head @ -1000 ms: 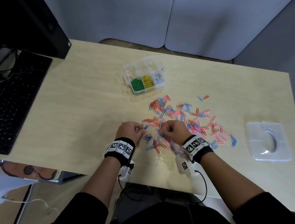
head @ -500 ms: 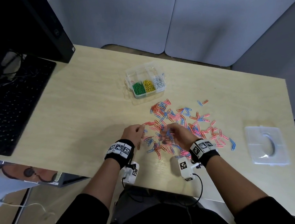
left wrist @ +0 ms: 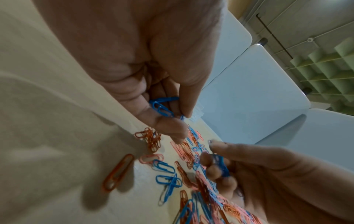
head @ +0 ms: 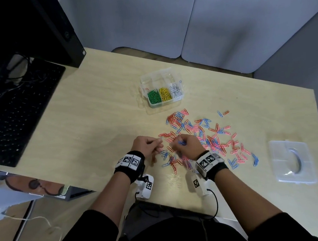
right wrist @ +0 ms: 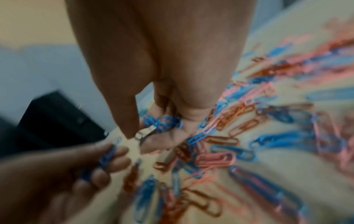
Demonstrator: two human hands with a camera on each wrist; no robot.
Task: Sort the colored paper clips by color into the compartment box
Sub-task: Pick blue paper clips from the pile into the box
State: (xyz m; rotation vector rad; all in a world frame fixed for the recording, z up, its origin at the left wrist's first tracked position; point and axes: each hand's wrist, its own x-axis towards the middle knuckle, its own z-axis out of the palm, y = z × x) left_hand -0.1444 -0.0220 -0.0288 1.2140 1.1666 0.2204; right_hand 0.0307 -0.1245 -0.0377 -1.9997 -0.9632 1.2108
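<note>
- My left hand (head: pixel 147 145) hovers at the near left edge of the scattered pile of paper clips (head: pixel 203 136) on the desk (head: pixel 98 129), its grip curled around a small bunch of blue clips (left wrist: pixel 161 106), thumb pressed toward the fingertips.
- My right hand (head: pixel 187 145) is just beside the left one, over the near edge of the same pile, its grip narrow and closed on a few more blue clips (head: pixel 181 143); the right wrist view is blurred, but blue clips (right wrist: pixel 162 122) show between thumb and fingers there.
- In the left wrist view, the right hand's fingers (left wrist: pixel 216 169) pinch a blue clip against the thumb.
- The pile holds blue, pink and orange-red clips, spread out toward the right from my hands.
- One orange clip (left wrist: pixel 118 172) lies apart on the desk, left of the pile and near my left hand.
- The compartment box (head: pixel 161 87) stands beyond the pile, well apart from both hands; its near row holds green clips (head: pixel 154 97), yellow clips (head: pixel 164 94) and white clips (head: pixel 176 90), each in its own compartment.
- A clear plastic lid (head: pixel 291 161) lies right of the pile, near the desk's right edge.
- A black keyboard (head: pixel 19 116) sits far left of the pile.
</note>
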